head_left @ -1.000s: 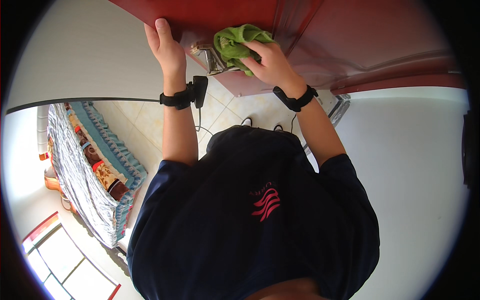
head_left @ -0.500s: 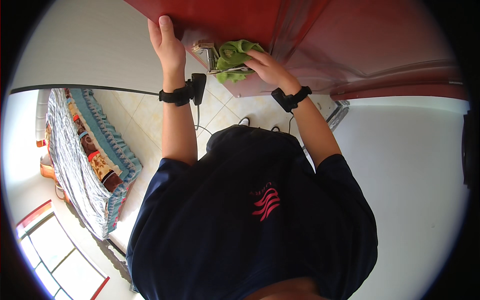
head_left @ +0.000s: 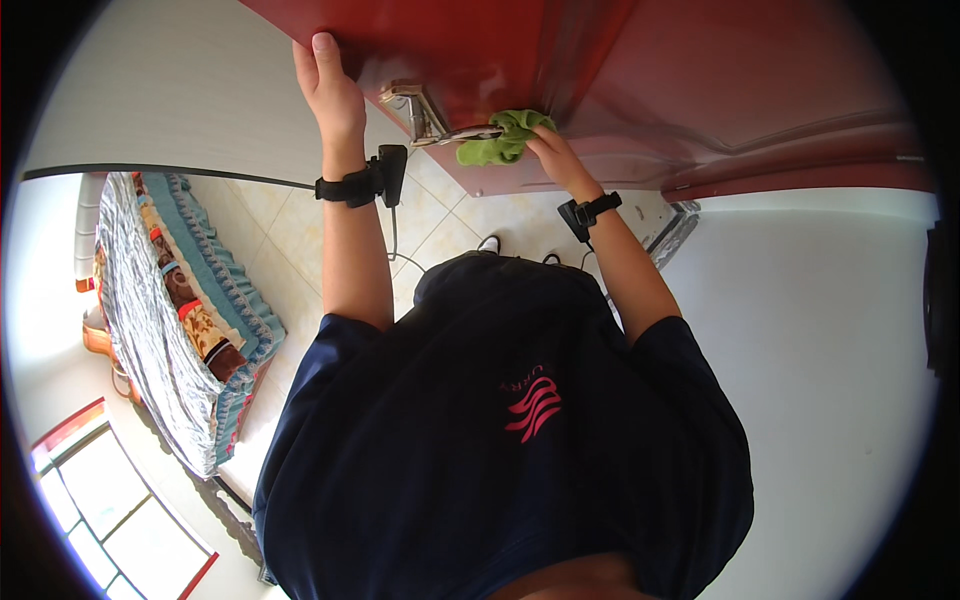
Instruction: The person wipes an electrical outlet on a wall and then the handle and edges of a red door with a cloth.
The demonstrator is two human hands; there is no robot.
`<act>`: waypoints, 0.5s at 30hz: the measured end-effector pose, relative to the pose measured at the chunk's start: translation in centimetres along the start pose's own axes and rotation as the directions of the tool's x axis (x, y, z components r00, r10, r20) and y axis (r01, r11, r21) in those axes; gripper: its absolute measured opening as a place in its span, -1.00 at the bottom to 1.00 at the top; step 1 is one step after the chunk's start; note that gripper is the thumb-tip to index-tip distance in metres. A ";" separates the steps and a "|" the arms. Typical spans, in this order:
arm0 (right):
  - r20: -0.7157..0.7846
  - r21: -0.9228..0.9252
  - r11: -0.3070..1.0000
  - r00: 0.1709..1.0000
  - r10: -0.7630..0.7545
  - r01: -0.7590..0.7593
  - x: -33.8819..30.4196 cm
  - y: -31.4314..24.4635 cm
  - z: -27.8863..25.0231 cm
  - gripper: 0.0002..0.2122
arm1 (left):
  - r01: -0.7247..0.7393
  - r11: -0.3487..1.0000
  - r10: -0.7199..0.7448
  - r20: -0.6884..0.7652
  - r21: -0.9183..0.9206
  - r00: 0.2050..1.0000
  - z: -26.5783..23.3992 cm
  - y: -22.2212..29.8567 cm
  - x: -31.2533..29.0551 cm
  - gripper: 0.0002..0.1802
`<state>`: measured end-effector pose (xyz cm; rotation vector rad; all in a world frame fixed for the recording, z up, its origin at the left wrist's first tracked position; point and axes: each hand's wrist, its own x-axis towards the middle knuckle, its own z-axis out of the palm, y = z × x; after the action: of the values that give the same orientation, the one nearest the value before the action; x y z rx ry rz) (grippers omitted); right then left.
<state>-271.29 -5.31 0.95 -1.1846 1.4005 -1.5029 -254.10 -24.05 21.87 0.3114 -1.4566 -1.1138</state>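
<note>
Head view: my right hand (head_left: 560, 160) has its fingers closed on the green cloth (head_left: 510, 138), against the handle (head_left: 465, 133) left of them: wiping, I judge. My left hand (head_left: 335, 98) grips the door (head_left: 450, 50); next wants steady pressure.

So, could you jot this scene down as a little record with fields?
Left hand: at the edge of the red door; grip unclear
Right hand: holding a green cloth at the free end of the metal handle
Wrists: black strap on each
Floor: pale tiles
Picture's left: bed, window
</note>
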 end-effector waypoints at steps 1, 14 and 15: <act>-0.081 -0.042 0.998 0.996 0.041 -0.044 -0.7 0.6 -0.2 -0.69 | -0.005 1.000 0.005 -0.007 0.006 1.000 -0.1 -0.1 0.0 -0.56; -0.512 -0.358 0.854 0.686 -0.517 0.377 0.8 -14.4 -0.7 -0.73 | 0.008 0.999 -0.005 -0.100 0.036 0.995 -0.2 0.3 -0.6 -0.49; -0.503 -0.457 0.766 0.579 -0.642 0.452 1.1 -15.6 -0.8 -0.71 | 0.003 1.000 0.000 -0.100 0.030 0.995 -0.1 0.3 -0.6 -0.49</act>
<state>-271.33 -4.24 16.53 -1.4543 1.8351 -2.3929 -253.75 -23.47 21.71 0.3845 -1.3862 -1.0635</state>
